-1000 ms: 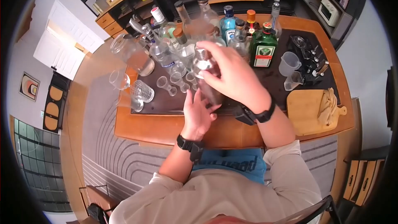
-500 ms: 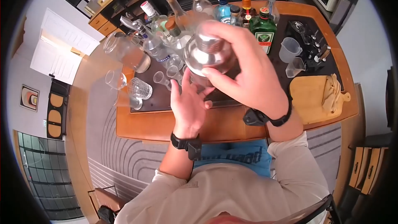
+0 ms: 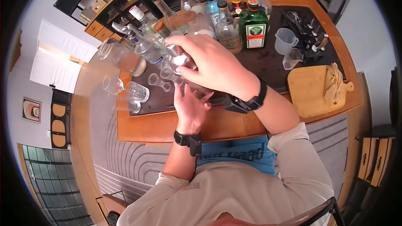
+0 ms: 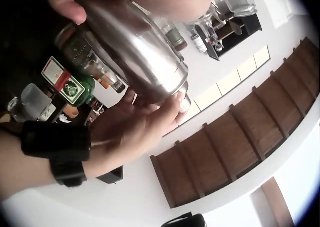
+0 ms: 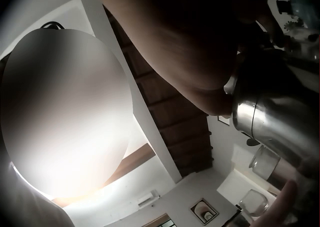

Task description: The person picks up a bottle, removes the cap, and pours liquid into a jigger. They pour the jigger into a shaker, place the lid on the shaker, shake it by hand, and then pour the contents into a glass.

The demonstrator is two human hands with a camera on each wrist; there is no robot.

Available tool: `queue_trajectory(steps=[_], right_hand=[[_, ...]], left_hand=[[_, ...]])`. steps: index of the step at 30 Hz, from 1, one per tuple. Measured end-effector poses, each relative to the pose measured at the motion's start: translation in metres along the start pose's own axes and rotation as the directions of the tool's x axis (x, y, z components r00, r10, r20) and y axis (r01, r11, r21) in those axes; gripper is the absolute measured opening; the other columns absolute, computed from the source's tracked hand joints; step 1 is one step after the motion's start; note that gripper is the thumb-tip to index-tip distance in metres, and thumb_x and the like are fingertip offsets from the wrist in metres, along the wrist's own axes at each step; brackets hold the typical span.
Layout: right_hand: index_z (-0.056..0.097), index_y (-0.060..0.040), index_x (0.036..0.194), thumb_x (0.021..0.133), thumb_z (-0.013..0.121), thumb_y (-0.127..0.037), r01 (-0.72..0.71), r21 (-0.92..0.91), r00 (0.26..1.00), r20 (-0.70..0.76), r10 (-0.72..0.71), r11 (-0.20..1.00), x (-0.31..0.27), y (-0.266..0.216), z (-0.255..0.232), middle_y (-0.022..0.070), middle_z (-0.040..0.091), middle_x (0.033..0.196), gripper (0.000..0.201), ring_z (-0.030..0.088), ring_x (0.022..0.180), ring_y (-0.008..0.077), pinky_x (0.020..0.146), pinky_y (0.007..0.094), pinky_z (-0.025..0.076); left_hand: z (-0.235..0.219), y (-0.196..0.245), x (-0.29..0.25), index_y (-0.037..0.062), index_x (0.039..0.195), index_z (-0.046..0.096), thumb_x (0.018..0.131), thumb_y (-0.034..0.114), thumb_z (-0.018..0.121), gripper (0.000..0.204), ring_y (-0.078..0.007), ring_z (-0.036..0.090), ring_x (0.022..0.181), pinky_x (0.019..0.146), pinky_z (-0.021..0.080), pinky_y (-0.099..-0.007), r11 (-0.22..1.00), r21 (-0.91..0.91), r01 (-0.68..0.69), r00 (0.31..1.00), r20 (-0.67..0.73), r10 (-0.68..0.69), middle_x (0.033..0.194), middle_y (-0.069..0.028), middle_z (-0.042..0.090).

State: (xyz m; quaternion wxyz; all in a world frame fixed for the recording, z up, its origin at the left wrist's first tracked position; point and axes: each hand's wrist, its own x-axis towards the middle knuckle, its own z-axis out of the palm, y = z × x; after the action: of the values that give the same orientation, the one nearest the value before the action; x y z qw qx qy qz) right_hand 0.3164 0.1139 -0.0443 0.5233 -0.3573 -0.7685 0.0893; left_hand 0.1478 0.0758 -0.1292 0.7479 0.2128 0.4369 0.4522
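A shiny metal cocktail shaker (image 3: 183, 60) is held in both hands above the near part of the table. My right hand (image 3: 217, 65) grips it from above, fingers over the capped end and thumb along its side. Below, my left hand (image 3: 191, 111) holds the lower end, palm up, its fingers spread against the metal. The left wrist view shows the shaker's smooth body (image 4: 145, 52) slanting, with the right hand's fingers around its cap. Small glass jiggers (image 3: 159, 83) stand just left of the shaker.
Several bottles crowd the back, including a green one (image 3: 254, 29). A glass pitcher (image 3: 130, 60) and a cut-glass tumbler (image 3: 137, 92) are on the left. To the right are a plastic measuring cup (image 3: 286, 42), bar tools (image 3: 312, 33) and a wooden board (image 3: 310, 92) with a cloth (image 3: 333, 83).
The shaker came up close toward the head camera half a second ago, and now is farther away and to the left, tilted. Both hands moved with it, keeping their hold.
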Motion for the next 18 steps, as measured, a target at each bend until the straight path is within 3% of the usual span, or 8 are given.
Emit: queue_trajectory(steps=[5,7,9,11,14,15,17,18], right_hand=[[0.062,-0.0104,0.142,0.083,0.084,-0.009,0.142,0.038,0.977,-0.167,-0.134,0.989,-0.001,-0.027,-0.044,0.0122,0.070,0.136,0.063,0.069,0.112,0.0342,0.098,0.0434,0.056],[0.061,-0.0116,0.143,0.083,0.083,-0.008,0.176,-0.017,0.972,-0.157,-0.177,0.984,0.001,-0.022,-0.034,0.0108,0.071,0.129,0.064,0.069,0.110,0.0334,0.097,0.0436,0.056],[0.060,-0.0132,0.144,0.084,0.083,-0.008,0.023,0.011,1.000,-0.019,-0.023,1.000,-0.002,-0.006,-0.007,0.0099,0.071,0.120,0.064,0.069,0.106,0.0331,0.095,0.0440,0.056],[0.060,-0.0203,0.142,0.086,0.081,-0.013,-0.008,0.070,0.999,-0.036,0.010,0.998,-0.001,0.003,-0.002,0.0064,0.072,0.110,0.060,0.069,0.099,0.0321,0.090,0.0457,0.055],[0.061,-0.0180,0.140,0.084,0.083,-0.013,0.201,0.057,0.951,-0.251,-0.181,0.978,0.005,-0.014,-0.034,0.0054,0.071,0.103,0.061,0.069,0.093,0.0297,0.090,0.0435,0.054],[0.060,-0.0171,0.139,0.083,0.083,-0.012,0.153,0.107,0.961,-0.246,-0.123,0.982,0.002,-0.025,-0.043,0.0050,0.071,0.103,0.061,0.070,0.093,0.0299,0.091,0.0439,0.054],[0.061,-0.0122,0.146,0.086,0.084,-0.010,0.205,0.054,0.962,-0.195,-0.192,0.977,0.003,-0.015,-0.037,0.0105,0.072,0.120,0.064,0.070,0.102,0.0296,0.090,0.0380,0.057],[0.061,-0.0129,0.145,0.086,0.084,-0.010,0.072,0.066,0.993,-0.096,-0.065,0.995,0.001,-0.004,-0.026,0.0104,0.072,0.122,0.064,0.070,0.101,0.0295,0.089,0.0390,0.057]], left_hand=[[0.017,0.031,-0.017,0.0167,0.159,0.043,0.104,0.082,0.026,0.087,-0.0239,0.063,0.109,0.067,0.040,-0.0307,0.971,-0.062,-0.231,0.957,0.167,0.238,0.134,-0.0059,0.059],[0.012,0.023,-0.008,0.0168,0.159,0.044,0.104,0.082,0.026,0.087,-0.0251,0.062,0.109,0.068,0.041,-0.0305,0.985,-0.049,-0.164,0.968,0.182,0.170,0.140,-0.0058,0.056],[0.003,0.005,0.003,0.0167,0.160,0.044,0.104,0.083,0.027,0.089,-0.0272,0.061,0.110,0.070,0.042,-0.0306,0.997,-0.001,-0.080,0.992,0.098,0.080,0.145,-0.0062,0.053],[0.002,0.005,0.003,0.0165,0.163,0.040,0.103,0.084,0.029,0.091,-0.0295,0.061,0.111,0.071,0.043,-0.0310,1.000,-0.004,-0.019,1.000,0.025,0.019,0.150,-0.0075,0.050],[0.007,0.026,-0.010,0.0167,0.166,0.033,0.103,0.083,0.029,0.091,-0.0295,0.061,0.112,0.071,0.042,-0.0319,0.982,-0.091,-0.167,0.970,0.163,0.181,0.144,-0.0091,0.051],[0.017,0.035,-0.017,0.0166,0.167,0.032,0.103,0.083,0.029,0.092,-0.0300,0.061,0.114,0.070,0.042,-0.0322,0.976,-0.104,-0.192,0.946,0.244,0.212,0.144,-0.0089,0.050],[0.005,0.028,-0.008,0.0166,0.166,0.032,0.102,0.084,0.030,0.093,-0.0303,0.060,0.115,0.070,0.042,-0.0321,0.985,-0.062,-0.159,0.966,0.197,0.168,0.144,-0.0086,0.050],[-0.001,0.020,-0.004,0.0168,0.166,0.033,0.102,0.084,0.030,0.092,-0.0301,0.060,0.114,0.070,0.043,-0.0321,0.994,-0.025,-0.107,0.986,0.123,0.109,0.144,-0.0082,0.051]])
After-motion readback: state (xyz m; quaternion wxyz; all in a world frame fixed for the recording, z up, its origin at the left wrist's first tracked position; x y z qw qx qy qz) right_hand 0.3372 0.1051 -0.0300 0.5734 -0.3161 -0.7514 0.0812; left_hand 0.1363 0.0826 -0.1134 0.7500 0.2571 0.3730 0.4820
